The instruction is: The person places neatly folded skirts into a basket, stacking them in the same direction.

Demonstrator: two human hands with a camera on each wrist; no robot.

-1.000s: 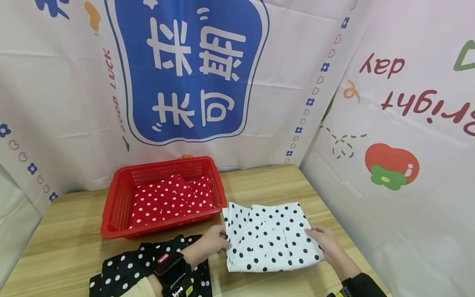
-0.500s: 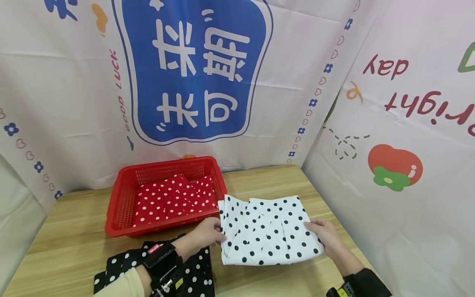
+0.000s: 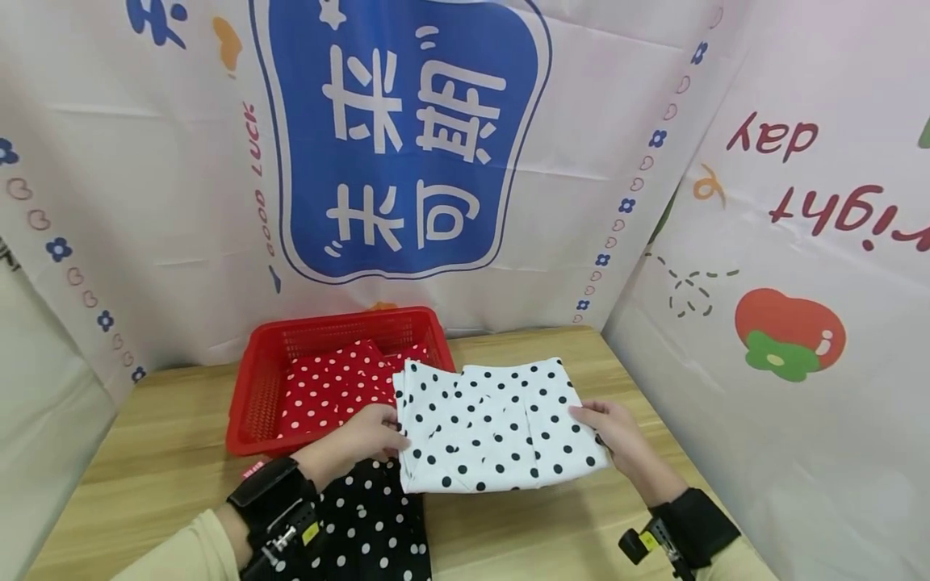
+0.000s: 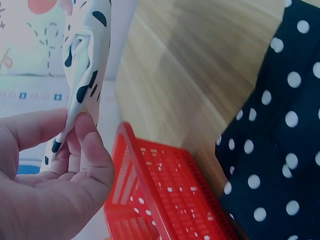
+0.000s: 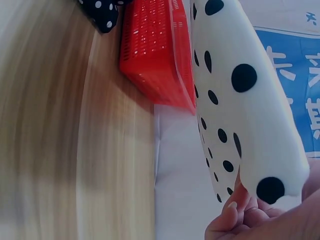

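Note:
A folded white cloth with black dots [image 3: 494,428] is held up over the table between both hands. My left hand [image 3: 366,432] pinches its left edge between thumb and fingers, as the left wrist view shows up close. On the opposite edge, my right hand [image 3: 617,432] grips the fold, thumb on top and fingers beneath. The cloth's upper left part overlaps the red plastic basket [image 3: 243,403] in the head view. Inside that basket lies a red cloth with white dots [image 3: 327,383]. Below my left forearm is a black cloth with white dots [image 3: 378,524], partly hidden by the arm.
The wooden table [image 3: 538,532] has its right edge close to a printed white side curtain [image 3: 726,452]. Another printed curtain [image 3: 567,186] hangs behind the basket at the table's back edge.
Both hands have lifted the white dotted cloth and carried it left and away from me, so that it now overlaps the basket's right front corner. The head view has turned slightly left.

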